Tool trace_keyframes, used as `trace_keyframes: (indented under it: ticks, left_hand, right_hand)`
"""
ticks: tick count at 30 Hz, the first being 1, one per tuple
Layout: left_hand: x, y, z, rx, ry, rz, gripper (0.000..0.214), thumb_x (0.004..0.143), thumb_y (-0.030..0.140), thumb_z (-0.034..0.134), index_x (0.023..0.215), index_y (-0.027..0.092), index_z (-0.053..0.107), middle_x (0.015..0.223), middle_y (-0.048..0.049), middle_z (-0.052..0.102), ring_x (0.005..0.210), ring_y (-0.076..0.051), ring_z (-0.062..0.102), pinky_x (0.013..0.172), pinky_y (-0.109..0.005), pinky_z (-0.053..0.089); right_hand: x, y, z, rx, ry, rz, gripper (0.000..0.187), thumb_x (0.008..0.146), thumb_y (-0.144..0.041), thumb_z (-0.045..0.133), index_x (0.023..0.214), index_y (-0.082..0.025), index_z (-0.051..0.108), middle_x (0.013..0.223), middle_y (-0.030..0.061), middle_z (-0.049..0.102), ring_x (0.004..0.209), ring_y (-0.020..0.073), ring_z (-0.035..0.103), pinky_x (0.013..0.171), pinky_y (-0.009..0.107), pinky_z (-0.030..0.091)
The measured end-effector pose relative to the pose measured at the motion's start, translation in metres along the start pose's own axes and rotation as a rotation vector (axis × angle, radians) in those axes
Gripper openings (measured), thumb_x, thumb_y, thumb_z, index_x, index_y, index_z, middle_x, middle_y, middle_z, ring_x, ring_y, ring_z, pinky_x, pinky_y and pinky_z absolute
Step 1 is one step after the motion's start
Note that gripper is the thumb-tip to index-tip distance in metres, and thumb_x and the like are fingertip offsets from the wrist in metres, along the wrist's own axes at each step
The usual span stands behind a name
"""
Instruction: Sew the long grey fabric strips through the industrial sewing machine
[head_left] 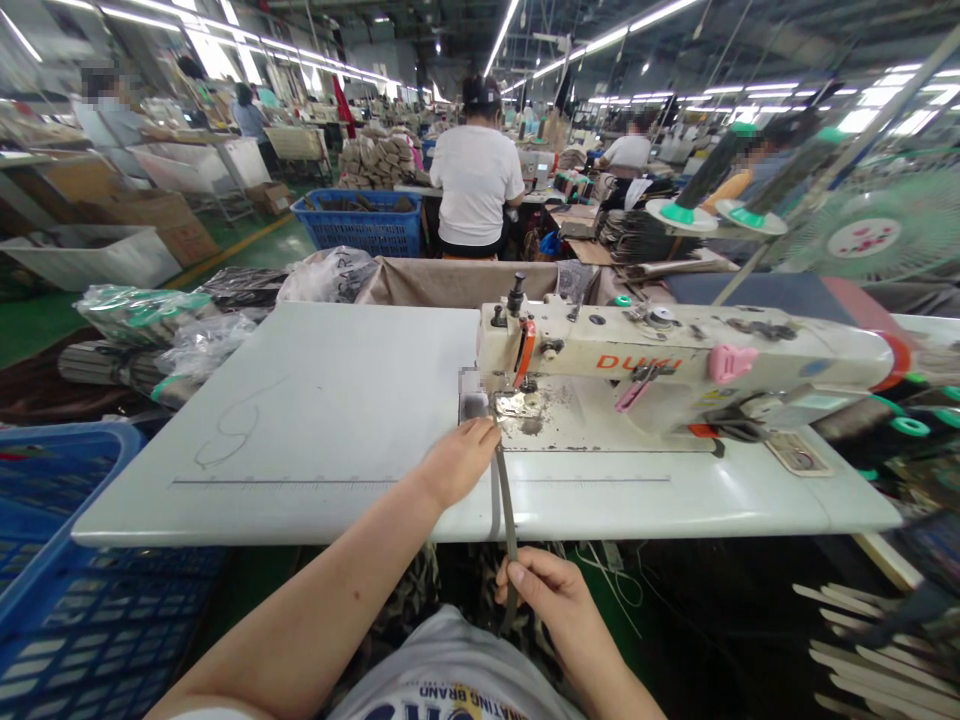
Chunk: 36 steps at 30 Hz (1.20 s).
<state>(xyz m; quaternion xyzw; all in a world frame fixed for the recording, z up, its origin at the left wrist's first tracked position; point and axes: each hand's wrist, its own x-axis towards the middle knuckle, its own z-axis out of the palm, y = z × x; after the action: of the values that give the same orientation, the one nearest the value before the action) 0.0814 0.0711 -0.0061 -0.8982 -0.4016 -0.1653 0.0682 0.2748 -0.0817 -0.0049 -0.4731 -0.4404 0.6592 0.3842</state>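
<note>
A narrow dark olive strap (506,490) runs from beside the sewing machine's needle area over the table's front edge. My left hand (463,460) is closed on its far end, just left of the needle plate (517,404). Below the table edge, my right hand (546,590) pinches the strap between thumb and fingers, with the tail hanging beneath. The white sewing machine (645,350) stands at the right half of the white table (337,400). Whether the strap's far end lies under the presser foot is hidden by my left fingers.
Loose thread (232,435) and a printed ruler line lie on the table. Blue baskets (67,570) and wrapped bundles (142,320) stand at the left. Thread cones and a green fan (877,230) are at the right. A person in a white shirt (476,185) sits ahead.
</note>
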Motion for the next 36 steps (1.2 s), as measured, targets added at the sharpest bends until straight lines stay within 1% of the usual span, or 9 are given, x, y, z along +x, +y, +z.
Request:
trace_keyframes:
  ticks: [7,14,18,21,24,27,29,31,36]
  left_hand:
    - [0.004,-0.001,0.001,-0.015,-0.029,-0.028,0.025,0.105,0.018,0.046,0.126,0.012,0.057,0.135,-0.0138,0.062,0.137,-0.028,0.055,0.123,-0.042,0.043]
    - [0.0,-0.003,0.006,0.002,-0.033,0.002,0.024,0.106,0.016,0.042,0.122,0.014,0.059,0.131,-0.0123,0.064,0.132,-0.026,0.059,0.119,-0.041,0.047]
    - [-0.001,-0.002,0.005,0.007,-0.024,-0.002,0.023,0.105,0.014,0.044,0.121,0.015,0.06,0.128,-0.0122,0.065,0.131,-0.025,0.059,0.117,-0.042,0.049]
    - [-0.001,-0.001,0.002,0.008,-0.022,0.0,0.022,0.104,0.014,0.045,0.119,0.015,0.061,0.127,-0.0129,0.065,0.129,-0.026,0.06,0.116,-0.042,0.05]
    - [0.0,0.0,-0.001,0.012,-0.015,-0.005,0.022,0.103,0.013,0.046,0.12,0.015,0.06,0.128,-0.0125,0.065,0.128,-0.025,0.061,0.116,-0.041,0.05]
    - [0.0,0.0,-0.002,0.009,-0.017,-0.01,0.023,0.103,0.012,0.046,0.121,0.014,0.059,0.129,-0.0127,0.064,0.128,-0.025,0.061,0.116,-0.04,0.049]
    - [0.0,0.001,-0.003,0.003,-0.032,-0.009,0.022,0.102,0.012,0.047,0.12,0.014,0.06,0.129,-0.0128,0.064,0.129,-0.025,0.06,0.116,-0.04,0.049]
    - [0.001,0.001,-0.005,0.002,-0.045,-0.013,0.02,0.102,0.012,0.048,0.117,0.015,0.06,0.128,-0.013,0.064,0.127,-0.026,0.061,0.115,-0.04,0.049]
    - [0.001,0.001,-0.006,-0.002,-0.027,-0.022,0.018,0.103,0.014,0.048,0.115,0.016,0.061,0.131,-0.0135,0.064,0.125,-0.025,0.062,0.115,-0.04,0.049]
  right_hand:
    - [-0.001,0.002,-0.003,-0.013,-0.011,-0.012,0.042,0.089,-0.059,0.077,0.078,-0.019,0.081,0.07,0.0039,0.074,0.067,0.0174,0.061,0.066,0.029,0.044]
    - [-0.003,0.004,-0.005,0.002,-0.086,-0.063,0.034,0.091,-0.052,0.076,0.082,-0.02,0.079,0.074,0.0034,0.072,0.073,0.019,0.062,0.072,0.03,0.045]
    - [0.001,0.003,-0.004,-0.082,-0.085,-0.108,0.04,0.087,-0.057,0.078,0.073,-0.019,0.074,0.073,0.0016,0.064,0.069,0.0177,0.055,0.066,0.029,0.042]
    - [0.002,-0.004,0.0,-0.163,-0.041,-0.164,0.042,0.083,-0.059,0.08,0.069,-0.02,0.073,0.076,0.0018,0.062,0.073,0.0194,0.055,0.067,0.03,0.043]
    - [0.0,-0.012,0.005,-0.139,0.014,-0.104,0.037,0.083,-0.059,0.08,0.083,-0.022,0.079,0.083,0.0047,0.07,0.08,0.0228,0.061,0.075,0.033,0.047]
    - [-0.004,-0.017,0.009,0.025,0.04,0.025,0.043,0.081,-0.061,0.083,0.101,-0.023,0.08,0.087,0.0062,0.078,0.082,0.0237,0.068,0.075,0.033,0.05]
    - [-0.006,-0.018,0.01,0.078,0.053,0.061,0.045,0.078,-0.063,0.085,0.097,-0.022,0.08,0.081,0.0054,0.079,0.076,0.0221,0.069,0.071,0.031,0.05]
    - [-0.007,-0.017,0.009,0.067,0.054,0.061,0.044,0.078,-0.063,0.085,0.091,-0.021,0.081,0.075,0.0049,0.079,0.072,0.0203,0.068,0.069,0.03,0.049]
    - [-0.005,-0.013,0.007,0.045,0.026,0.055,0.043,0.081,-0.063,0.083,0.087,-0.02,0.082,0.073,0.0048,0.078,0.071,0.0204,0.068,0.07,0.031,0.05]
